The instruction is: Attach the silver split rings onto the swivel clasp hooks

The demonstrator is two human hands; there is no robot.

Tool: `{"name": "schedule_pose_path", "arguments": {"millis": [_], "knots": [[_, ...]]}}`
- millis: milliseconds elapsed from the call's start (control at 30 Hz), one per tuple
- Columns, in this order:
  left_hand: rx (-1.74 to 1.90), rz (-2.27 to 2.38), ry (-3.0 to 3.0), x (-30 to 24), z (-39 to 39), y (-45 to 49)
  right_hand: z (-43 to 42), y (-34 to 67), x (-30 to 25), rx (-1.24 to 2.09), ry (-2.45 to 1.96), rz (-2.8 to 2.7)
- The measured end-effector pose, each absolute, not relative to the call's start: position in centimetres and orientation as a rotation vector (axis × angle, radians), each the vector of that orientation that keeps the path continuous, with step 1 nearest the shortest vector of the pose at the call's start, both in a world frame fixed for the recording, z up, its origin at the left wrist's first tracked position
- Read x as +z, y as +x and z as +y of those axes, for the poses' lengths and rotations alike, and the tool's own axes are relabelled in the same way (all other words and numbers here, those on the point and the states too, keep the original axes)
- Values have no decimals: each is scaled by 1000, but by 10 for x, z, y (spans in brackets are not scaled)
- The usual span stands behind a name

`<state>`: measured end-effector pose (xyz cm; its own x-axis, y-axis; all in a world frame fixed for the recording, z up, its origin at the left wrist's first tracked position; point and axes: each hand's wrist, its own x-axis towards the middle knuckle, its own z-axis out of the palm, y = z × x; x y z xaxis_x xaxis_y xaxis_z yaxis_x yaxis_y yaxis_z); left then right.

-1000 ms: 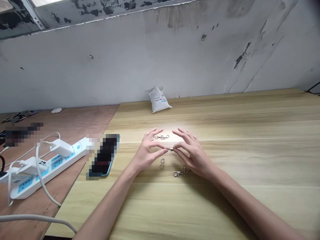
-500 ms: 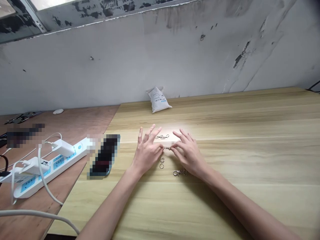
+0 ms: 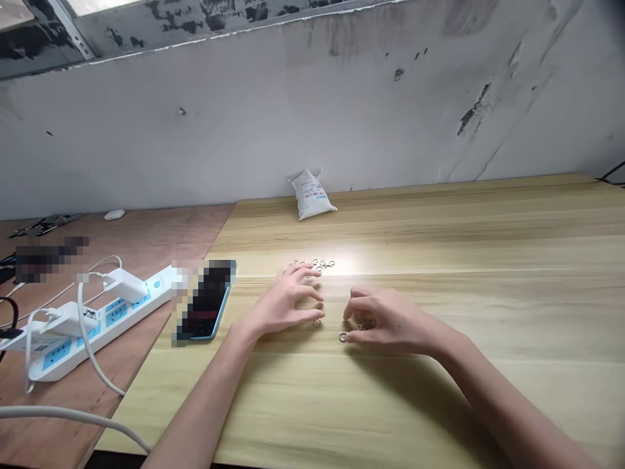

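Observation:
My left hand (image 3: 288,305) lies low over the table with its fingers spread. Its thumb tip is beside a small metal ring (image 3: 317,323). Several silvery chain pieces (image 3: 325,264) lie just beyond its fingertips, partly covered by the hand. To the right, my right hand (image 3: 390,319) is curled, thumb and fingers bent around small metal parts (image 3: 364,324). The round end of a metal lobster clasp (image 3: 342,337) shows at its thumb tip; the rest is hidden behind the fingers.
A phone (image 3: 208,303) lies left of my left hand. Further left are a white power strip (image 3: 105,326) with chargers and loose white cables (image 3: 90,355). A white packet (image 3: 312,195) sits near the wall at the back.
My hands have moved apart from the small chain piece they pinched between them. The left has drawn back and opened; the right has come down nearer to me, over the clasp.

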<state>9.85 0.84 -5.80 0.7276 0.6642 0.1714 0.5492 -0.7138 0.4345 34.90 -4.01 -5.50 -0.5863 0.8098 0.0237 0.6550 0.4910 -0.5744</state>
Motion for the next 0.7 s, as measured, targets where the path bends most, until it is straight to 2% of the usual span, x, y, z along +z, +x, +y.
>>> {"name": "schedule_pose_path", "arguments": {"millis": [433,700], "knots": [[462,984,2376,-63,10,106,-49,318,-65,473,-1406,-2523],[467,987,2177,-55,6,107,-50,320,-67,456,-1309,-2475]]}}
